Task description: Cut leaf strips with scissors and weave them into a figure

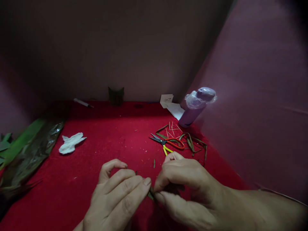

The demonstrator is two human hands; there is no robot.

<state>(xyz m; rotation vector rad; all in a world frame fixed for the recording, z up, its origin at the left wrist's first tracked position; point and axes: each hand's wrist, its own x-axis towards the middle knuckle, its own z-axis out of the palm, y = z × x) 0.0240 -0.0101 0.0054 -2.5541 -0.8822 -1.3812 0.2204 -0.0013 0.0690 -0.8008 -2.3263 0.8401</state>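
The one container here is the purple bottle, lying tilted beyond the scissors and to their right; its cap end is wrapped in clear plastic, it shows no label, and you cannot see what it holds. Behind the scissors, beside the bottle, lie white paper slips; the top one bears dark marks, too small to read.

Your left hand and right hand meet in front of the scissors, close to you, over the red cloth; both are closed, fingertips pinched together on a dark leaf strip, of which only a short piece shows between them.

Thin sticks lie scattered just behind the scissors; curled leaf trimmings lie at their right, touching the red handle. Well to the scissors' left is a crumpled white tissue; farther left still, long green leaves lie at the cloth's edge. A pen lies far behind and left of the scissors, near the wall.
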